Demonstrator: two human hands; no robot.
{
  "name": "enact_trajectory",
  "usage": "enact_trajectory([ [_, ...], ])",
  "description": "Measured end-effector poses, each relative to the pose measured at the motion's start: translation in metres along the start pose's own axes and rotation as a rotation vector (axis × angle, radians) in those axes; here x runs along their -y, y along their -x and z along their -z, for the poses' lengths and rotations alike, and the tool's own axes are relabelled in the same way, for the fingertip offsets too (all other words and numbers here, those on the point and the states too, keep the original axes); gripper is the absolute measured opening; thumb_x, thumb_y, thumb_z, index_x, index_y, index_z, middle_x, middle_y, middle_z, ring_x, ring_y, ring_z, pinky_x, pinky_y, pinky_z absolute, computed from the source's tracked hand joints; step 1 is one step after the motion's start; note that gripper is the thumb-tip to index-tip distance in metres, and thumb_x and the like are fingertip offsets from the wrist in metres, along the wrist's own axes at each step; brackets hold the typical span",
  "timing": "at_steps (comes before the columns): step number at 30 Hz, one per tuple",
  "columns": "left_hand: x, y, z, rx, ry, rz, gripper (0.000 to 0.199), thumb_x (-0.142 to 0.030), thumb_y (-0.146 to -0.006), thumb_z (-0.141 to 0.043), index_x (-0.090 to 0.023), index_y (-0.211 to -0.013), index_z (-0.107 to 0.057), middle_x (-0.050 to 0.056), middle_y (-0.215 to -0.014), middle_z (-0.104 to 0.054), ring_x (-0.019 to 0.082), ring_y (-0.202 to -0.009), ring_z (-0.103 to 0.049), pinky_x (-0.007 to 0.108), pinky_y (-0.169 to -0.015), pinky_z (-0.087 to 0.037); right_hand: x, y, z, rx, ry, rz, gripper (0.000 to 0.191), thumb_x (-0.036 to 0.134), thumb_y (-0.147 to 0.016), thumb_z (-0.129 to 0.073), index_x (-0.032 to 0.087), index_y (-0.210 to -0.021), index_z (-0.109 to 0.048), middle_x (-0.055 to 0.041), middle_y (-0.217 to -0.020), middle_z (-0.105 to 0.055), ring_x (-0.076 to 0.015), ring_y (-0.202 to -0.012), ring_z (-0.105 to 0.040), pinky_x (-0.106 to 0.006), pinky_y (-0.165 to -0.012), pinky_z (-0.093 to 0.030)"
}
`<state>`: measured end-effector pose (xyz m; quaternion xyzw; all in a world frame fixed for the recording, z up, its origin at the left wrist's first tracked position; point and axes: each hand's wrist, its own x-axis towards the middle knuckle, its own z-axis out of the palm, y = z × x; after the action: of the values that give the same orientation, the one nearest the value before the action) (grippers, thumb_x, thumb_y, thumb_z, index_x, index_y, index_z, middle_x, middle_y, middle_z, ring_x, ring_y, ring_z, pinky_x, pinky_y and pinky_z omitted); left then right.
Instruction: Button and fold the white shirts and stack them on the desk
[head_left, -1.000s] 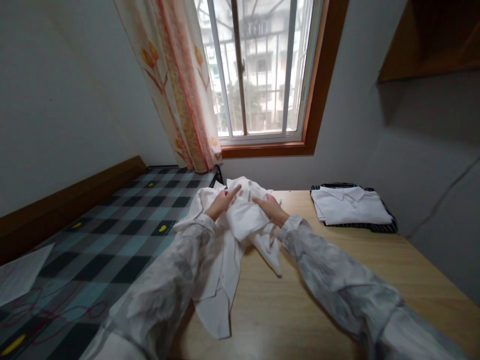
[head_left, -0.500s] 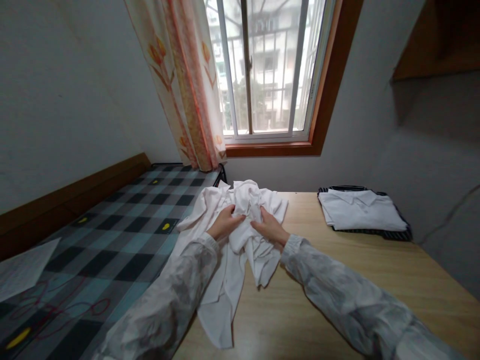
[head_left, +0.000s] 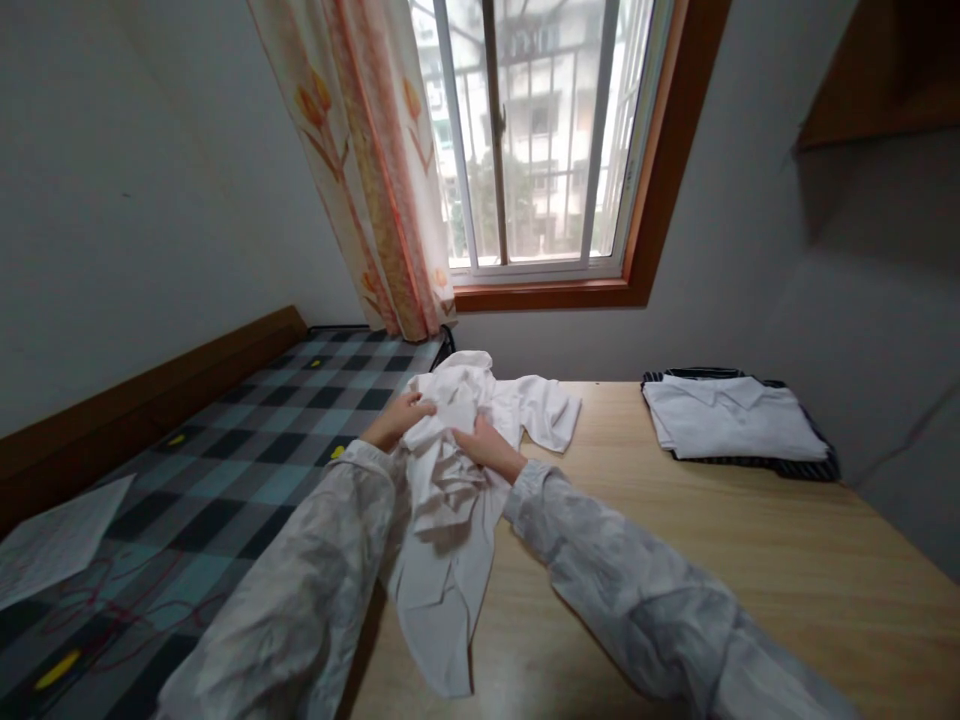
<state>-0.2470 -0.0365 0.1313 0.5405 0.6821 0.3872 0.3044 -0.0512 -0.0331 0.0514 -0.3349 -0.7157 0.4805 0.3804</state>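
Note:
A crumpled white shirt [head_left: 442, 500] lies bunched at the left side of the wooden table, one sleeve-like part spread to the right and a tail hanging toward me. My left hand [head_left: 397, 418] is closed on the cloth at its left upper part, thumb on top. My right hand [head_left: 489, 445] pinches the same garment nearer its middle, fingers partly hidden by the fabric. Both hands lift some of the cloth between them.
On the table [head_left: 675, 580], a folded white shirt [head_left: 739, 420] lies over dark striped cloth [head_left: 795, 468] at the back right. A bed with a checked cover [head_left: 247, 470] adjoins the left, bearing a paper sheet [head_left: 64, 540] and red cord [head_left: 112, 610]. Behind is a window [head_left: 540, 150] with a curtain [head_left: 382, 200].
Both hands have moved left with the bunched cloth. The front right folds have been drawn left, and the right sleeve-like part now lies spread out on the table.

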Motion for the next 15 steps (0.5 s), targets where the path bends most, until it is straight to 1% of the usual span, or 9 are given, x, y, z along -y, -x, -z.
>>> enact_trajectory([
  [1, 0.01, 0.004, 0.003, 0.024, -0.039, 0.07, 0.045, -0.048, -0.059, -0.088, -0.018, -0.089, -0.073, 0.01, -0.088, -0.081, 0.035, -0.094, -0.076, 0.041, -0.082, -0.061, -0.005, 0.008, -0.002, 0.033, 0.039, -0.021, 0.058, 0.049, -0.095, -0.073, 0.027, -0.147, -0.06, -0.0091, -0.125, -0.078, -0.032, -0.127, -0.069, -0.046, -0.108, -0.056],
  [2, 0.019, 0.01, 0.006, 0.023, -0.078, 0.114, 0.047, -0.052, -0.059, -0.089, -0.018, -0.087, -0.072, 0.011, -0.087, -0.08, 0.037, -0.095, -0.077, 0.042, -0.081, -0.061, -0.01, 0.015, -0.003, 0.036, 0.083, -0.031, 0.056, 0.05, -0.093, -0.076, 0.026, -0.142, -0.063, -0.0095, -0.122, -0.079, -0.0329, -0.125, -0.069, -0.045, -0.107, -0.056],
  [4, 0.035, 0.024, 0.011, -0.009, -0.133, 0.147, 0.056, -0.063, -0.059, -0.089, -0.018, -0.088, -0.071, 0.014, -0.091, -0.081, 0.04, -0.1, -0.077, 0.043, -0.083, -0.062, -0.017, 0.027, -0.001, 0.005, 0.19, -0.013, 0.053, 0.052, -0.091, -0.08, 0.024, -0.134, -0.067, -0.011, -0.12, -0.078, -0.0338, -0.123, -0.069, -0.044, -0.107, -0.053],
  [5, 0.041, 0.033, 0.012, -0.009, -0.135, 0.141, 0.063, -0.068, -0.059, -0.089, -0.017, -0.092, -0.072, 0.015, -0.095, -0.081, 0.04, -0.103, -0.077, 0.043, -0.084, -0.063, -0.019, 0.031, 0.001, -0.013, 0.252, 0.005, 0.052, 0.054, -0.09, -0.08, 0.023, -0.13, -0.069, -0.0121, -0.121, -0.077, -0.0344, -0.123, -0.068, -0.044, -0.107, -0.052],
  [7, 0.052, 0.05, 0.016, 0.05, -0.077, 0.082, 0.076, -0.073, -0.061, -0.09, -0.017, -0.11, -0.073, 0.016, -0.109, -0.082, 0.039, -0.109, -0.077, 0.043, -0.088, -0.064, -0.02, 0.036, 0.005, -0.032, 0.375, 0.028, 0.05, 0.057, -0.09, -0.079, 0.021, -0.123, -0.07, -0.0149, -0.122, -0.075, -0.036, -0.123, -0.066, -0.046, -0.108, -0.05],
  [9, 0.059, 0.065, 0.02, 0.145, -0.005, -0.013, 0.088, -0.072, -0.063, -0.091, -0.02, -0.13, -0.069, 0.015, -0.124, -0.08, 0.036, -0.115, -0.076, 0.043, -0.094, -0.064, -0.02, 0.038, 0.007, -0.014, 0.469, 0.041, 0.05, 0.06, -0.092, -0.077, 0.019, -0.12, -0.07, -0.0178, -0.124, -0.074, -0.0378, -0.123, -0.065, -0.049, -0.108, -0.049],
  [10, 0.061, 0.07, 0.022, 0.174, 0.009, -0.056, 0.09, -0.071, -0.065, -0.091, -0.02, -0.136, -0.066, 0.015, -0.13, -0.079, 0.035, -0.117, -0.076, 0.043, -0.098, -0.064, -0.019, 0.039, 0.007, 0.002, 0.5, 0.051, 0.051, 0.062, -0.093, -0.075, 0.018, -0.12, -0.07, -0.0191, -0.125, -0.073, -0.0383, -0.123, -0.065, -0.05, -0.109, -0.048],
  [12, 0.063, 0.073, 0.027, 0.185, -0.012, -0.109, 0.089, -0.071, -0.07, -0.088, -0.018, -0.138, -0.065, 0.016, -0.134, -0.077, 0.035, -0.12, -0.075, 0.045, -0.102, -0.062, -0.018, 0.042, 0.007, 0.034, 0.533, 0.082, 0.053, 0.063, -0.096, -0.072, 0.017, -0.122, -0.07, -0.0198, -0.127, -0.072, -0.0378, -0.122, -0.065, -0.05, -0.109, -0.048],
  [15, 0.063, 0.065, 0.033, 0.117, -0.06, -0.155, 0.084, -0.073, -0.074, -0.082, -0.016, -0.134, -0.067, 0.017, -0.132, -0.078, 0.037, -0.12, -0.074, 0.047, -0.104, -0.061, -0.019, 0.051, 0.014, 0.065, 0.523, 0.151, 0.055, 0.065, -0.099, -0.068, 0.017, -0.127, -0.07, -0.0187, -0.129, -0.073, -0.0361, -0.124, -0.066, -0.05, -0.113, -0.046],
])
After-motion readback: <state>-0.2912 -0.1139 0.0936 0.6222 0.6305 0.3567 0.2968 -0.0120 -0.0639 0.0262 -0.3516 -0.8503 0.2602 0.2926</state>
